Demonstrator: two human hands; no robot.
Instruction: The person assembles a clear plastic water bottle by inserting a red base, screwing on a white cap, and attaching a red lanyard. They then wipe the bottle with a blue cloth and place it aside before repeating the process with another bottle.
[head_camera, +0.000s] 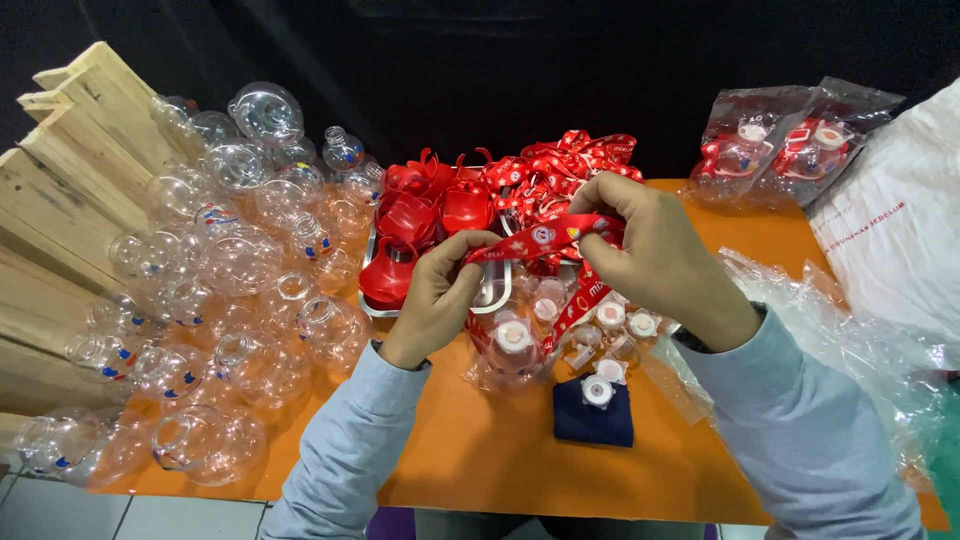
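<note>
Nearest the camera, two grey sleeves (350, 450) cross the near edge of the orange table (480, 455). Left hand (435, 295) and right hand (650, 255) each pinch closed on one red printed ribbon (545, 238), stretched between them above a capped clear bottle (510, 345). Loose white caps (625, 322) and a dark blue cloth (593, 420) lie just below. Empty clear bottles (230, 270) crowd the left side against wooden boards (60, 200); red ribbons (570, 160) and red handles (420, 215) pile behind; plastic bags (790, 140) fill the right. Bare tabletop remains only along the near edge.
</note>
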